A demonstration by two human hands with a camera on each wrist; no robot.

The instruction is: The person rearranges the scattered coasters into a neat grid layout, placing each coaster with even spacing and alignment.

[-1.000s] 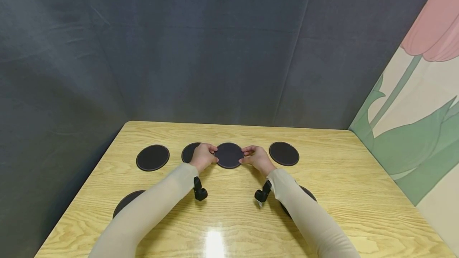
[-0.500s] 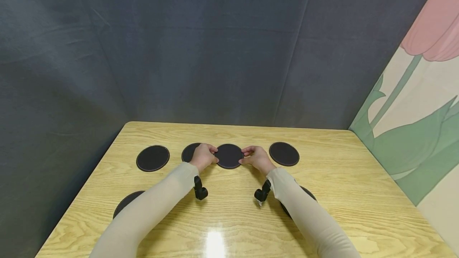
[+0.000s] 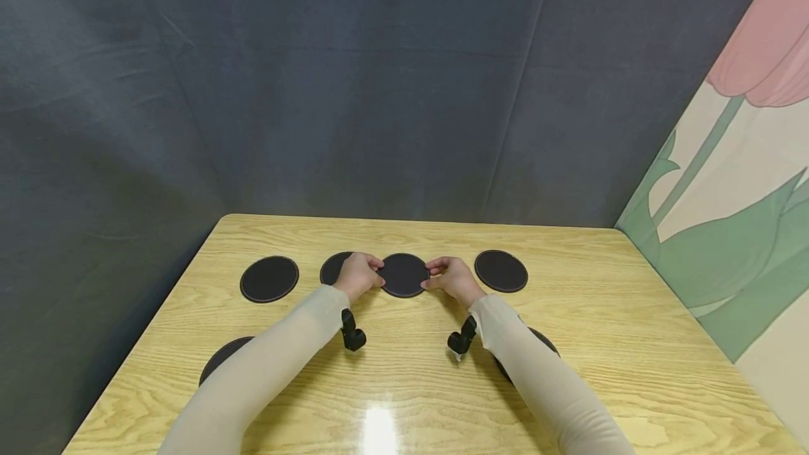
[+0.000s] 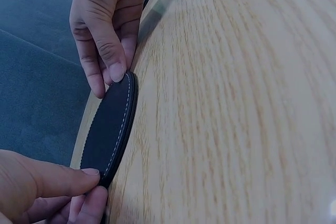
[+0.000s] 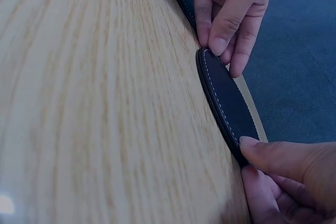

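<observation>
A round black coaster (image 3: 404,275) with pale stitching round its rim lies toward the back middle of the wooden table. My left hand (image 3: 359,275) pinches its left edge between thumb and fingers. On the opposite side, my right hand (image 3: 455,279) pinches the right edge the same way. Seen up close in the left wrist view, the coaster (image 4: 110,124) has a thick, layered-looking edge; I cannot tell if it is one piece or two stacked. The right wrist view shows the thumb (image 5: 251,142) of my right hand on its top face.
Another black coaster (image 3: 331,269) lies just left, partly behind my left hand. More lie at far left (image 3: 270,279) and right (image 3: 501,271). Two nearer coasters are partly covered by my forearms, one left (image 3: 221,357), one right (image 3: 545,340). A dark curtain (image 3: 379,90) hangs behind the table (image 3: 632,343).
Hardly anything differs: both hands stay at the middle coaster's edges, and the other coasters keep their places.
</observation>
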